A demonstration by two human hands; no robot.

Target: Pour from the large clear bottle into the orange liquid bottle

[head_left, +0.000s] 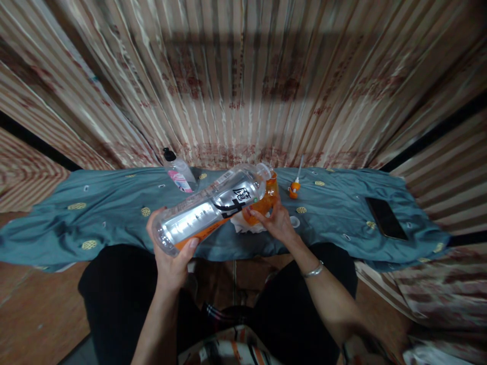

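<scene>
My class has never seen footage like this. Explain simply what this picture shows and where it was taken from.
There is no machine: these are a person's bare hands, seen by one camera worn on the head, looking forward and down. The left hand holds a big bottle, tilted, its neck at the top of the orange bottle in the right hand. On the blue cloth are a pump bottle, an orange pump and a phone. Whether anything is flowing, I cannot tell.
</scene>
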